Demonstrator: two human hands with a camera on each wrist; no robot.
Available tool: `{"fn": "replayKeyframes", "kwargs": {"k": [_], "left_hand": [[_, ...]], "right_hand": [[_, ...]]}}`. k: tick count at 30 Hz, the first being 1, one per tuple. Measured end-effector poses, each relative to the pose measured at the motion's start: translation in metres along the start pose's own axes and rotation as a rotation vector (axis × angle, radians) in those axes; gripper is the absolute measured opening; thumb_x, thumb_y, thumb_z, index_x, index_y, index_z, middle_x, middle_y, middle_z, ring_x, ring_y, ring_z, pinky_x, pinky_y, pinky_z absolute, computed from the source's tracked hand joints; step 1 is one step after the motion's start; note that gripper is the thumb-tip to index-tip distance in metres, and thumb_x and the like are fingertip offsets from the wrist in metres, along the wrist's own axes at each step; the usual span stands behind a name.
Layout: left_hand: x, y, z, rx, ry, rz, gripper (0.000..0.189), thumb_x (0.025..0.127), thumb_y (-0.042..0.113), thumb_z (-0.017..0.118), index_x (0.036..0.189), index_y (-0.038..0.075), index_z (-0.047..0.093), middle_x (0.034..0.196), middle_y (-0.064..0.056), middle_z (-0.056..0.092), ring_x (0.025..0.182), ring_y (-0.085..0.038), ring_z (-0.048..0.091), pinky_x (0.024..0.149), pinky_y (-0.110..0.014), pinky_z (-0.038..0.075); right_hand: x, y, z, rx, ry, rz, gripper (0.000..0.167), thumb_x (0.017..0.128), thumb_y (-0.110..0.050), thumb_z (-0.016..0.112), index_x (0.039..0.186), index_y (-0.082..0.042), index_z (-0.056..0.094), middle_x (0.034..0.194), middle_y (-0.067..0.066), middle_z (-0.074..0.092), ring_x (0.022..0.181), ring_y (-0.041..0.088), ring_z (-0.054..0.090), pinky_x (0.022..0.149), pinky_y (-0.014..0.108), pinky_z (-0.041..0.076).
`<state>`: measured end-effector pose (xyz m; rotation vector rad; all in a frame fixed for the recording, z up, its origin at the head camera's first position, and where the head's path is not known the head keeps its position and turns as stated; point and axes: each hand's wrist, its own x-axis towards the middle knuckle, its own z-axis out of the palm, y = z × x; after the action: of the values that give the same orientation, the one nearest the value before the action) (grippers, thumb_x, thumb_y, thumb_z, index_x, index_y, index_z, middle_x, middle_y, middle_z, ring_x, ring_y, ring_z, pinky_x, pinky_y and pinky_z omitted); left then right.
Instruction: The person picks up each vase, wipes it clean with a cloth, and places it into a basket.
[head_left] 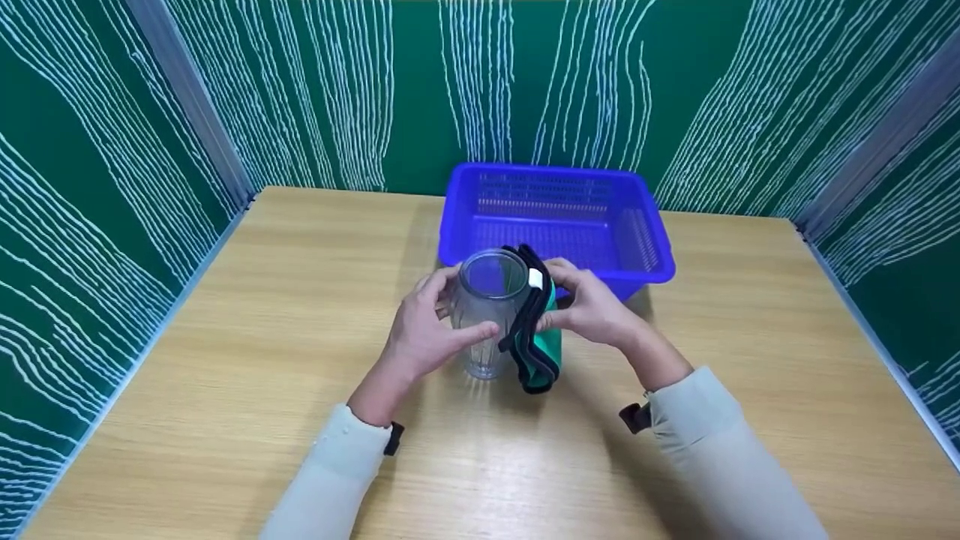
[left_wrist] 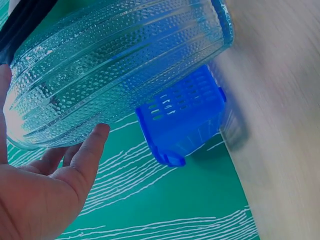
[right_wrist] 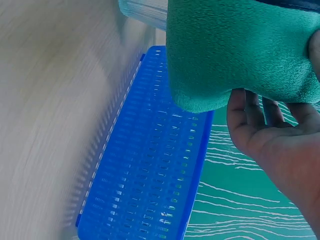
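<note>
In the head view my left hand (head_left: 426,330) grips a tall clear glass vase (head_left: 484,360) near its rim, thumb across the front and fingers behind. The left wrist view shows the vase's ribbed, dimpled glass (left_wrist: 115,70), with the left hand's fingertips (left_wrist: 101,131) at its side. My right hand (head_left: 596,307) holds a folded green towel-like cloth (head_left: 550,341) with black edging and a small white tag. Seen from the right wrist, its plush green face (right_wrist: 225,55) rests against the right hand's curled fingers (right_wrist: 239,107). The cloth stands right beside the vase.
A blue plastic basket (head_left: 555,171) with slotted walls stands behind both hands, near the back edge of the wooden table (head_left: 300,315). Green panels (head_left: 416,97) with white wavy lines enclose the table at the back and sides.
</note>
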<state>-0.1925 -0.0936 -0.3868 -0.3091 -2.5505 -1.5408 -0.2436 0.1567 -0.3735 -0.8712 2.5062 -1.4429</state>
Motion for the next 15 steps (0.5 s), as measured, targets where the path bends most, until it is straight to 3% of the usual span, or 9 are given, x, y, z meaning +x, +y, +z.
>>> {"fn": "replayKeyframes", "kwargs": {"k": [9,15], "left_hand": [[0.001,0.001,-0.003,0.038,-0.032,0.0,0.083,0.064,0.058,0.082,0.132,0.025,0.048,0.124,0.007,0.055,0.117,-0.013,0.055,0.1,-0.034,0.049],[0.0,0.002,-0.003,0.041,-0.037,-0.009,0.083,0.064,0.057,0.083,0.132,0.026,0.047,0.125,0.007,0.054,0.117,-0.013,0.055,0.099,-0.034,0.049]], "right_hand": [[0.0,0.007,0.004,-0.009,0.005,0.022,0.053,0.066,-0.02,0.087,0.116,-0.013,0.068,0.121,0.007,0.06,0.101,0.02,0.057,0.089,0.038,0.053],[-0.002,0.017,0.012,-0.046,0.014,0.045,0.045,0.065,-0.009,0.086,0.107,-0.007,0.069,0.111,0.009,0.062,0.089,0.017,0.057,0.08,0.03,0.052]]}}
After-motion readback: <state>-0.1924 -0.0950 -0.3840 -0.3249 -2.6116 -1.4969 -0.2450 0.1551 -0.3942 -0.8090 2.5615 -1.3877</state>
